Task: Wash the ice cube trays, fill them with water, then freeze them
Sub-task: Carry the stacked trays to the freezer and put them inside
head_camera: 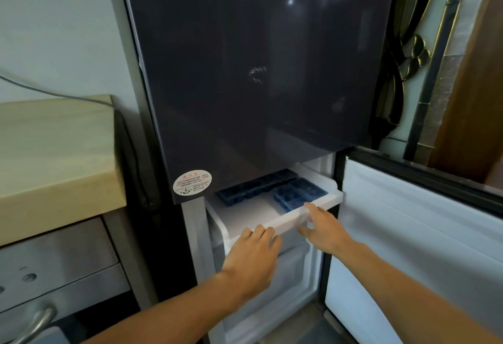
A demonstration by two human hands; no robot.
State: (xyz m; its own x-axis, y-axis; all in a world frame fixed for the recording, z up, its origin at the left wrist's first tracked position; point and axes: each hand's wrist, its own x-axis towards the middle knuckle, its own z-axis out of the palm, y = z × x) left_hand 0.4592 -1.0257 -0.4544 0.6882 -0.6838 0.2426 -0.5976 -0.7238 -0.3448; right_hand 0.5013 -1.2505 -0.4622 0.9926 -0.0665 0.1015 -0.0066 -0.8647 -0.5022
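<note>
Two blue ice cube trays lie in a white freezer drawer (245,217) that stands part way out of the fridge. The back tray (255,185) runs along the drawer's rear edge, partly under the upper door (258,71). The front tray (296,194) sits in the right half, its near end close to the front rim, just beside the back tray. Whether the cells hold water cannot be told.

Both hands are on the drawer's front rim. The left hand (253,256) grips it near the left front corner, fingers curled over the top of the rim. The right hand (324,230) grips it right of the middle, fingers hooked over the rim and thumb below.

The freezer door (408,248) hangs open on the right, its white inner face showing. The upper door is dark, glossy and closed, with a round sticker (192,182) at its lower left corner. Left of the fridge is a pale wooden counter (54,158) with a grey cable (54,93) running over its back edge. Below the counter is a metal cabinet (54,248) with a curved handle (38,319).
</note>
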